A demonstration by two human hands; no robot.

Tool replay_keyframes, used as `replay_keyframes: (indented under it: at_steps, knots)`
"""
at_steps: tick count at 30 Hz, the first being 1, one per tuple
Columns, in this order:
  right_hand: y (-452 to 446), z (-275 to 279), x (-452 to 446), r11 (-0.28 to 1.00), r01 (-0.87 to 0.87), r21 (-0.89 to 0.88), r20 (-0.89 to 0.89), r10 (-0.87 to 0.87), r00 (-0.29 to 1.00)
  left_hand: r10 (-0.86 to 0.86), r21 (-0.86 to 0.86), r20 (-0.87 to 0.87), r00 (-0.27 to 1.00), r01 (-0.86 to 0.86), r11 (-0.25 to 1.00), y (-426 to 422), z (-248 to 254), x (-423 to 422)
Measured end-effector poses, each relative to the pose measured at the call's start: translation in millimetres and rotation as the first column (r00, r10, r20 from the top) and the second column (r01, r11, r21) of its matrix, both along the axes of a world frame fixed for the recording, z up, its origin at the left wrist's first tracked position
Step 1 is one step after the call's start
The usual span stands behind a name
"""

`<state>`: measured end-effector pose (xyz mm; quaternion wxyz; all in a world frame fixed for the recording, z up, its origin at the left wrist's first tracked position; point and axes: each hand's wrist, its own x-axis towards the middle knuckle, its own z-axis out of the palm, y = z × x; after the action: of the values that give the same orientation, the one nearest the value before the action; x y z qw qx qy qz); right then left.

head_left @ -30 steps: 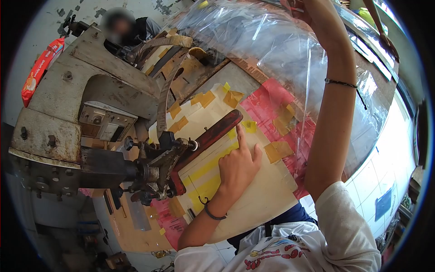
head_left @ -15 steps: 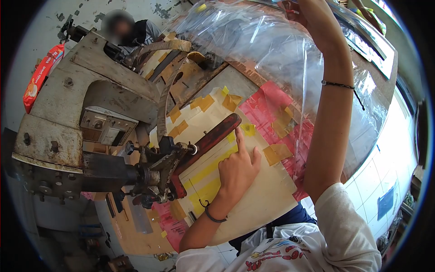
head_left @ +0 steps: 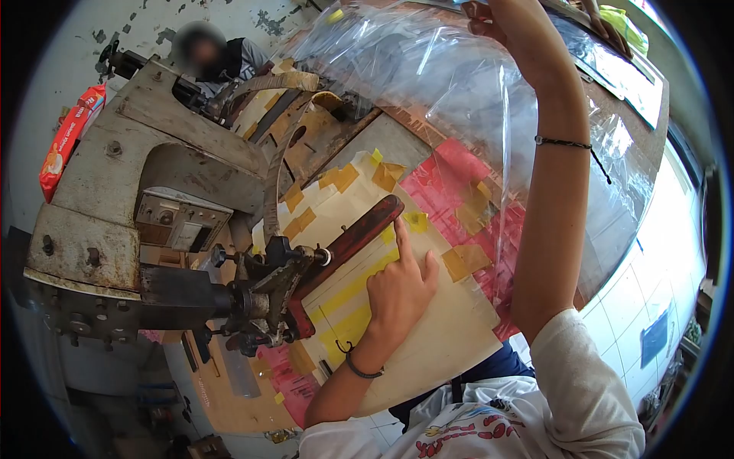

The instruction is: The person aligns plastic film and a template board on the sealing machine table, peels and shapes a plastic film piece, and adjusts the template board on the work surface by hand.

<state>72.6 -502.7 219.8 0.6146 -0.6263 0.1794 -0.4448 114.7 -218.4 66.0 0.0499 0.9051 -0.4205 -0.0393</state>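
Observation:
My left hand [head_left: 400, 294] lies over a cream-coloured board [head_left: 451, 336] marked with yellow strips. Its index finger is stretched out, its tip at the far end of a long dark-red bar [head_left: 352, 242]; the thumb stands apart. The bar is fixed to a metal clamp head [head_left: 267, 291] on a worn grey machine [head_left: 84, 237]. My right hand [head_left: 508, 27] reaches far forward over crumpled clear plastic sheeting [head_left: 451, 84], partly cut off by the top edge. Its fingers are curled, and what they hold is hidden.
A person [head_left: 206, 57] is behind the machine at upper left. Another person's hand [head_left: 608, 30] rests at the far right table end. Pink sheets [head_left: 459, 172] and brown tape pieces [head_left: 468, 262] surround the board. A red snack packet [head_left: 69, 145] lies on the machine.
The view has shifted slightly. My right hand has moved a little left and down, while my left finger stays at the bar's end. The other person's hand at upper right now shows more.

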Motion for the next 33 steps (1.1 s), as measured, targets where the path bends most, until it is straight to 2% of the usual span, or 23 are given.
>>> replay_keyframes:
  at_steps: [10, 13, 16, 18, 20, 22, 25, 28, 30, 33]
  knots:
    - [-7, -9, 7, 0.998, -0.046, -0.036, 0.009, 0.046, 0.999, 0.035, 0.028, -0.053, 0.998, -0.034, 0.999, -2, 4, -1]
    - [-7, -9, 17, 0.999, -0.026, -0.039, -0.037, 0.024, 0.999, -0.041, 0.014, 0.071, 0.997, 0.040, 0.999, 0, -1, 0]
    - [2, -9, 36, 0.982, -0.172, -0.074, -0.114, 0.163, 0.980, -0.028, 0.011, 0.052, 0.998, 0.028, 1.000, -1, 0, -1]
    - [23, -22, 59, 0.948, -0.179, -0.263, -0.118, 0.153, 0.981, 0.024, 0.028, -0.040, 0.999, -0.023, 0.999, -2, 4, -2]
    - [42, -27, 83, 0.891, -0.279, -0.359, -0.116, 0.254, 0.960, 0.050, 0.045, -0.078, 0.996, -0.047, 0.998, -4, 7, -3]
    - [62, -28, 97, 0.846, -0.461, -0.267, -0.269, 0.394, 0.879, 0.048, 0.063, -0.065, 0.997, -0.044, 0.997, -4, 7, -3]
    - [82, -30, 103, 0.774, -0.588, -0.236, -0.347, 0.498, 0.795, -0.031, -0.063, 0.093, 0.995, 0.037, 0.997, 3, -11, 1]
    - [91, -41, 121, 0.740, -0.636, -0.220, -0.381, 0.535, 0.754, -0.009, -0.101, -0.087, 0.996, 0.000, 0.995, 0, 8, -4]
    - [91, -41, 117, 0.692, -0.694, -0.197, -0.446, 0.568, 0.692, -0.043, -0.080, -0.018, 0.999, 0.042, 0.996, 1, 5, -4]
    - [94, -43, 118, 0.648, -0.738, -0.191, -0.488, 0.589, 0.644, -0.139, -0.151, 0.068, 0.988, 0.148, 0.977, 9, -12, 3]
